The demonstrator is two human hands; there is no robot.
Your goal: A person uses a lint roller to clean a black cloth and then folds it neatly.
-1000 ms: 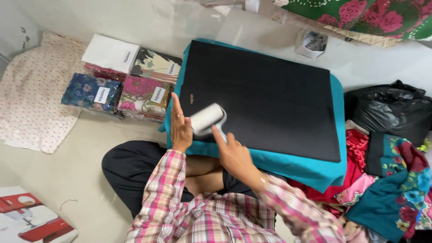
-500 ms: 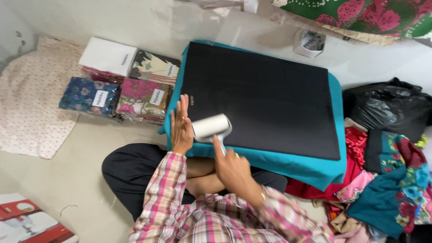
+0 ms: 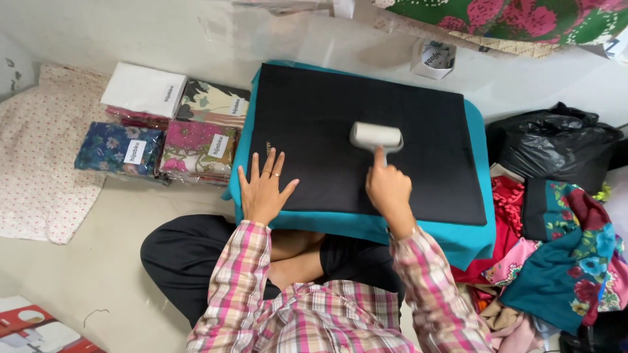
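A white lint roller (image 3: 376, 136) is being gripped by its handle in the closed right hand (image 3: 388, 189) and pressed on the middle of a black cloth (image 3: 418, 176). The cloth's near-left edge is being held flat by the spread left hand (image 3: 263, 189), over a teal board (image 3: 471, 242).

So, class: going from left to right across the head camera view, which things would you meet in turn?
Dotted cream cloth → stack of wrapped patterned fabrics → left hand flat on the black cloth → lint roller held by the right hand → black plastic bag.
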